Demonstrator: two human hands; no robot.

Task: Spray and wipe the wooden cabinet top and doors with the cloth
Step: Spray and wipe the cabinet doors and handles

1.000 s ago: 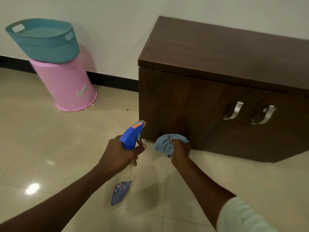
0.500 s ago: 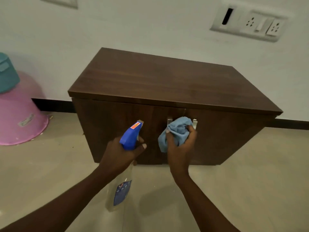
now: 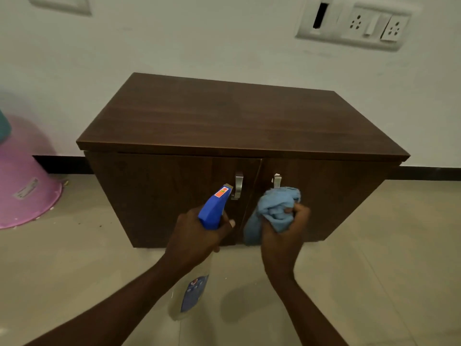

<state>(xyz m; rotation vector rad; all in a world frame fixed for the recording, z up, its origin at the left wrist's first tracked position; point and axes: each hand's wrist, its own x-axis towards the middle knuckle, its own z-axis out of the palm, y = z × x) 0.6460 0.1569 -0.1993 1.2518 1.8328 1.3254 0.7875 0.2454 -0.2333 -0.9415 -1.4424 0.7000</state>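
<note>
A dark wooden cabinet (image 3: pixel 224 121) with two doors and two metal handles (image 3: pixel 238 184) stands against the wall in the middle of the head view. My left hand (image 3: pixel 197 240) grips a clear spray bottle (image 3: pixel 214 208) with a blue trigger head, nozzle aimed at the left door. My right hand (image 3: pixel 284 238) holds a bunched light-blue cloth (image 3: pixel 272 213) in front of the right door, just below its handle. Whether the cloth touches the door is unclear.
An upturned pink tub (image 3: pixel 22 186) sits on the tiled floor (image 3: pixel 374 258) at the left, with a teal basket's edge above it. White socket plates (image 3: pixel 354 23) are on the wall above the cabinet. A black skirting runs along the wall's base.
The view has swung from the cabinet's left side to face its front. My right hand with the cloth rose from the bottom left corner to the door handles. The bottle stayed in my left hand.
</note>
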